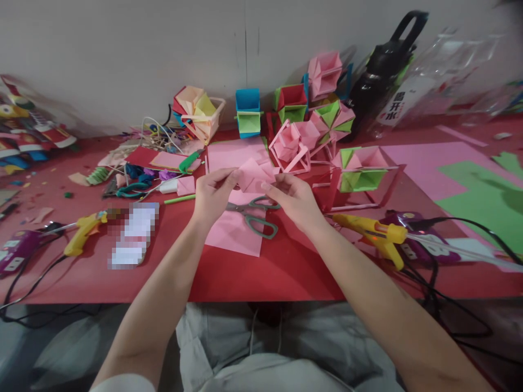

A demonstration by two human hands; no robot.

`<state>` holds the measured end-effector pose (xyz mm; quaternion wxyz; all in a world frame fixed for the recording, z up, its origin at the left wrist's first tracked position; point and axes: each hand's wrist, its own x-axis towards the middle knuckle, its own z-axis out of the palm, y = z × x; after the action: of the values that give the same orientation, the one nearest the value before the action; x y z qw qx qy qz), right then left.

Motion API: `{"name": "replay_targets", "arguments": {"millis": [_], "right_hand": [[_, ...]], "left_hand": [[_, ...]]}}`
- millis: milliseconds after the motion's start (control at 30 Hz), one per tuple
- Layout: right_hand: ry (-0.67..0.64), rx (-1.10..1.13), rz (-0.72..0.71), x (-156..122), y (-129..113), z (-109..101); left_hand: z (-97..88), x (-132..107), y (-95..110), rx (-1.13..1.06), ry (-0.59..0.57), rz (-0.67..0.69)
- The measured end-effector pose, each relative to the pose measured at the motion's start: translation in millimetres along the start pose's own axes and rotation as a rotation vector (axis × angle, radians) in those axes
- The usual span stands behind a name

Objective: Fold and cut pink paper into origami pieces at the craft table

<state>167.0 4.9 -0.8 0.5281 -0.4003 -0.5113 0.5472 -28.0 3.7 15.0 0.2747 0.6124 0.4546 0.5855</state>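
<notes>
A small folded piece of pink paper (254, 175) is held up above the table between my two hands. My left hand (214, 193) pinches its left edge between thumb and fingers. On the other side, my right hand (295, 197) grips the lower right edge, thumb in front. Beneath the hands lie grey-handled scissors (260, 224), partly over a flat pink sheet (232, 237). More pink paper (232, 152) is spread just behind the folded piece.
Folded paper models (363, 171) stand along the back and right. Yellow glue guns (376, 233) (84, 231) with trailing cords lie on both sides. A phone (137, 234) rests at left. A black bottle (373, 76) leans by the wall, near a clear plastic bottle (417, 81).
</notes>
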Motion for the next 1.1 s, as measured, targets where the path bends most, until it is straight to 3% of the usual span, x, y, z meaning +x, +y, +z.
{"name": "replay_targets", "arguments": {"millis": [400, 533, 633, 700, 833, 1000, 1100], "right_hand": [[0.036, -0.066, -0.091, 0.0, -3.7, -2.4], [0.083, -0.096, -0.114, 1.4, -3.4, -4.2], [0.102, -0.075, 0.005, 1.9, -5.4, -5.1], [0.027, -0.017, 0.144, 1.6, -9.0, -4.8], [-0.145, 0.108, 0.282, 1.3, -17.2, -1.7], [-0.063, 0.231, 0.243, 2.7, -14.5, -1.1], [-0.031, 0.240, 0.209, 2.2, -10.7, -2.2]], "left_hand": [[2.7, 0.0, -4.2, -0.067, -0.090, -0.052], [0.7, 0.3, -5.1, 0.017, -0.010, 0.004], [-1.1, -1.2, -6.0, 0.138, 0.096, 0.130], [-1.3, -3.3, -7.3, 0.178, 0.128, 0.208], [1.3, -7.1, -10.4, 0.155, 0.021, 0.295], [3.8, -7.4, -9.6, 0.189, -0.142, 0.365], [4.9, -6.9, -7.7, 0.156, -0.149, 0.327]]}}
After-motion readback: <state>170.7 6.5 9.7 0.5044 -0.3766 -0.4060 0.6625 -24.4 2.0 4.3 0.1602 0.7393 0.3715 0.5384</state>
